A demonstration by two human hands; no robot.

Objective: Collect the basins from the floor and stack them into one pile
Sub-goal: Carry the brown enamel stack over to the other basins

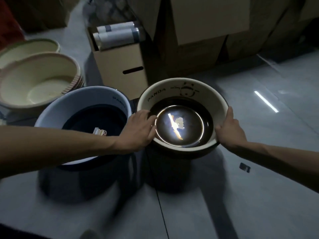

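1. The pale tiled floor (259, 204) fills the near field. A small dark tag (244, 167) lies on it to the right.
2. Both bare forearms reach forward to one basin.
3. The left hand (138, 130) grips the left rim of the panda basin (172, 91), with its fingers laid over the rim onto the inner wall. Its thumb is hidden.
4. The right hand (229, 130) grips the opposite rim, with the thumb on the rim's top edge and the fingers down the outer wall.
5. The panda basin is upright between the hands. Its upper wall is cream, its lower wall is dark, and its glossy bottom reflects a light. The dim view does not show whether the dark mass below it is its own wall or another basin.
6. The blue basin (57, 114) stands just beside it on the left, with the two rims nearly touching. A sticker (100, 131) lies on its dark bottom.
7. Farther left, nested pink-rimmed basins (34, 80) stand in a stack, with a green-rimmed basin (25, 50) behind them.
8. An open cardboard box (120, 66) holding wrapped rolls (117, 37) stands behind the basins.
9. Large cartons (207, 23) stand farthest back.
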